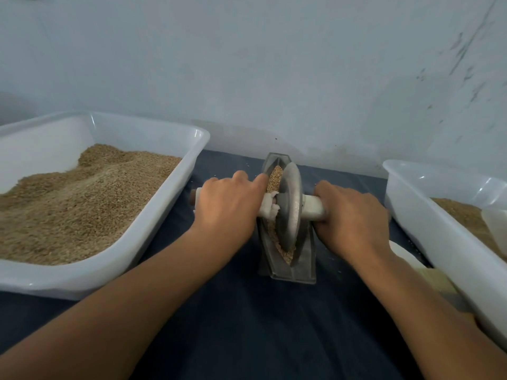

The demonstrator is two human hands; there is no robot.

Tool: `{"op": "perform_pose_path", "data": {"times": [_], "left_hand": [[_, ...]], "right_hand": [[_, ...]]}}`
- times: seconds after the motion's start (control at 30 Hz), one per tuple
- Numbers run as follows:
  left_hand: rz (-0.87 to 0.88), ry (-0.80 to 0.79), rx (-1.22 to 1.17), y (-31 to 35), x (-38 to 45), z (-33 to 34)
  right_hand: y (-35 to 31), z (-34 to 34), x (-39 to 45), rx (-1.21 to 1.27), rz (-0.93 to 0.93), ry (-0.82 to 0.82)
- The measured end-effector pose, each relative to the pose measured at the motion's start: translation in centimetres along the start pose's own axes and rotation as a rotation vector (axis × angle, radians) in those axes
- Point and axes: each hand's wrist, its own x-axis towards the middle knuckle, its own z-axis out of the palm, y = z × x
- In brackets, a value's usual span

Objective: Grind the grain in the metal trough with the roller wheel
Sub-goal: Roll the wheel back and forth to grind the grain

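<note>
Our fingers [241, 178] curl over the white handle [312, 205] on both sides: the left hand [227, 207] grips one end, the right hand [352, 215] the other. Between them the roller wheel [289, 207] stands upright in the metal trough [299, 270], with grain [275, 175] lying along its channel. The trough sits on the dark tabletop [247, 325], between a big tub [153, 237] of grain at left and a second tub [439, 237] at right.
</note>
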Motion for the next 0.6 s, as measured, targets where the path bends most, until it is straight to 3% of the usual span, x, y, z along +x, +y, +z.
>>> {"op": "perform_pose_path", "data": {"times": [0.23,0.6], "left_hand": [[0.021,-0.010,-0.030,-0.12,-0.03,0.02],[0.056,0.052,-0.023,-0.21,0.07,0.54]], "right_hand": [[0.51,0.57,-0.37,0.093,-0.022,0.054],[0.52,0.43,-0.50,0.080,-0.010,0.009]]}}
